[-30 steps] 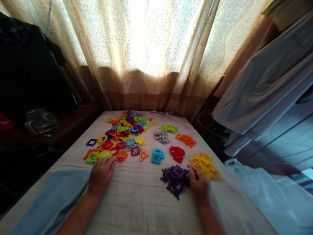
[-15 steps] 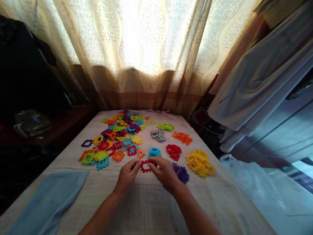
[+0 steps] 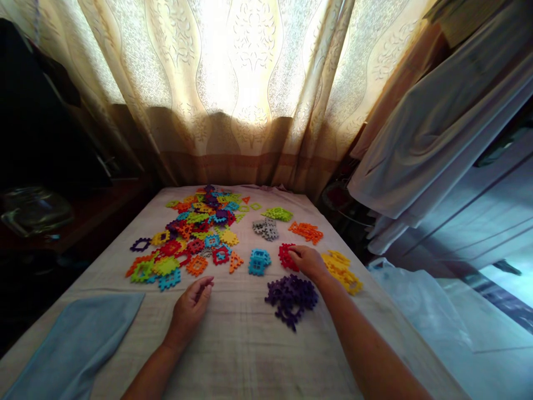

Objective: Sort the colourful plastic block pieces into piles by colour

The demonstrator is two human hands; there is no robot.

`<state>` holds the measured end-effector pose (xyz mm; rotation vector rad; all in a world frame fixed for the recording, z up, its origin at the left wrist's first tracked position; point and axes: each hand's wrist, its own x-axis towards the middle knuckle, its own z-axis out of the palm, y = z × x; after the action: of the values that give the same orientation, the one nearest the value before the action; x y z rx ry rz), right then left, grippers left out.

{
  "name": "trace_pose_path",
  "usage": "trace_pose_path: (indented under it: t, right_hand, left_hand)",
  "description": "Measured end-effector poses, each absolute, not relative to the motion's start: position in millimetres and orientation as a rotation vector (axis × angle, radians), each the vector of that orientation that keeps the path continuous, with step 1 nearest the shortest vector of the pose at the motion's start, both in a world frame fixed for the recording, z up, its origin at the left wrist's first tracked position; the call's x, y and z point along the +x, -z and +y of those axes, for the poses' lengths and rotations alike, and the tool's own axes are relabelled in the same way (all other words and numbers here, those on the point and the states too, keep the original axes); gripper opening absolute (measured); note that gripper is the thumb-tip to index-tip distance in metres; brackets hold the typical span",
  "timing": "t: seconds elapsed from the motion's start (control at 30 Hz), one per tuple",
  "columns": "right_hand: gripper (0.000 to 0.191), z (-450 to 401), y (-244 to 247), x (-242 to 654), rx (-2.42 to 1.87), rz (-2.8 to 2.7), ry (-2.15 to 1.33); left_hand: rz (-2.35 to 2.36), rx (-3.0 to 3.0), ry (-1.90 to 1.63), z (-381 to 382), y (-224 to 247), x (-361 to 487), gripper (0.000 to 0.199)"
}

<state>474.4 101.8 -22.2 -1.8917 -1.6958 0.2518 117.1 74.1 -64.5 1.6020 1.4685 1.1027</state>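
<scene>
My right hand (image 3: 308,261) is over the right edge of the red pile (image 3: 286,256), its fingers closed on a red piece there. Near the front of the mixed heap, my left hand (image 3: 194,303) hovers above the sheet with its fingers curled apart and nothing in them. Purple pieces (image 3: 291,297) lie below my right hand, and blue pieces (image 3: 259,261) sit left of the red ones. A yellow pile (image 3: 341,271) is partly behind my right wrist. The large mixed heap (image 3: 200,222) spreads across the left.
Grey (image 3: 265,229), lime green (image 3: 278,214) and orange (image 3: 307,232) piles lie farther back on the sheet-covered surface (image 3: 233,350). A folded blue cloth (image 3: 79,339) is at front left. Curtains hang behind, clothes (image 3: 420,128) at the right.
My right hand has moved right and away from me, taking the red piece from between both hands to the red pile. My left hand has let go and drawn back left. The purple pile is uncovered.
</scene>
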Motion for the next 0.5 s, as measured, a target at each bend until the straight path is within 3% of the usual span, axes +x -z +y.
trace_pose_path:
  t: [0.2,0.37,0.5]
  right_hand:
    - [0.019,97,25,477,-1.865,-1.574,0.018]
    - [0.03,80,26,443,-1.658,-1.489,-0.034]
    - [0.027,59,31,389,-1.425,-1.57,-0.135]
  left_hand:
    - [1.46,1.64,-1.146,74,64,118,0.04]
    - [1.442,1.681,-1.146,72,66,121,0.035]
    - [1.486,1.9,-1.143,77,62,113,0.029]
